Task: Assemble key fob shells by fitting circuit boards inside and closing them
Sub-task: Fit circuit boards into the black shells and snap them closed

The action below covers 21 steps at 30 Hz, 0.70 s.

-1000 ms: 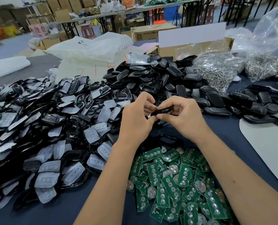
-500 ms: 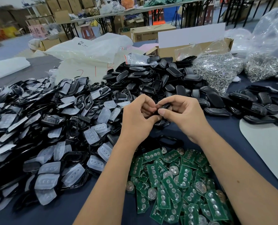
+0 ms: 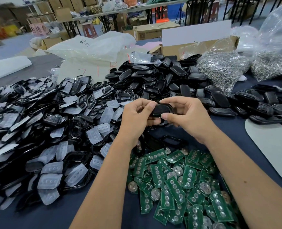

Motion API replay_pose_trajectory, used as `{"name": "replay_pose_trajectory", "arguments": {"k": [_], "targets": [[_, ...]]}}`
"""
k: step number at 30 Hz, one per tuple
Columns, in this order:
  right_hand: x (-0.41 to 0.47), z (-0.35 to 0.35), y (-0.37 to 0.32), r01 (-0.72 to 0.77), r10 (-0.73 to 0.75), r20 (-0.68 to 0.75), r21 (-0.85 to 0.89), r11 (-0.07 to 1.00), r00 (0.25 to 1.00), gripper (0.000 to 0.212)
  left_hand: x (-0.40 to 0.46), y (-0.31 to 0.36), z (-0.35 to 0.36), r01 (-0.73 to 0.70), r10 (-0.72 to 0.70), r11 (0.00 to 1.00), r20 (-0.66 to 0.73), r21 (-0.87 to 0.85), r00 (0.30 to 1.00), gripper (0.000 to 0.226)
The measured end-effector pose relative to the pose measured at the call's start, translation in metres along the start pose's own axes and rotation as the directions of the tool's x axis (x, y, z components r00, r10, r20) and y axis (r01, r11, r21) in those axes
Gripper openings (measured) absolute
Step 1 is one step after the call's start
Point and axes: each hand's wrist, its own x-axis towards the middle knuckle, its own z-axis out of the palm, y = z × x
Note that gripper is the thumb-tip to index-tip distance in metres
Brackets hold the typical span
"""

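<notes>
A black key fob shell (image 3: 162,109) is held above the table between both hands, its smooth back facing me. My left hand (image 3: 137,119) grips its left end with thumb and curled fingers. My right hand (image 3: 188,118) pinches its right end, thumb below and forefinger over the top. Whether a board sits inside is hidden. Green circuit boards (image 3: 178,182) with round battery clips lie heaped just below my wrists. A pile of black back shells (image 3: 163,76) rises behind my hands.
Front frames with clear rubber button pads (image 3: 46,129) cover the left of the dark blue table (image 3: 227,129). More black shells (image 3: 260,104) lie at right beside a white mat (image 3: 272,146). Bags of metal rings (image 3: 222,66), plastic bags and a cardboard box stand behind.
The shell was edge-on between my fingertips; it has turned so its broad back faces me, and my hands have drawn slightly apart onto its two ends.
</notes>
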Motion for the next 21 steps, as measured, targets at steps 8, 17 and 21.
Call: {"name": "replay_pose_trajectory", "arguments": {"k": [8,17,21], "targets": [[0.001,-0.003,0.0,-0.034,0.031,0.026,0.135,0.99,0.999,0.032,-0.001,0.003,-0.012,-0.078,0.075,0.997,0.166,0.011,0.983,0.038],[0.0,-0.008,0.0,-0.066,0.059,0.056,0.132,0.989,0.997,0.032,0.0,0.005,-0.015,-0.195,0.165,0.96,0.16,0.2,0.973,0.036],[0.0,-0.007,-0.001,-0.059,0.053,0.047,0.135,0.989,0.997,0.032,0.0,0.006,-0.014,-0.228,0.199,0.948,0.146,0.221,0.969,0.036]]}}
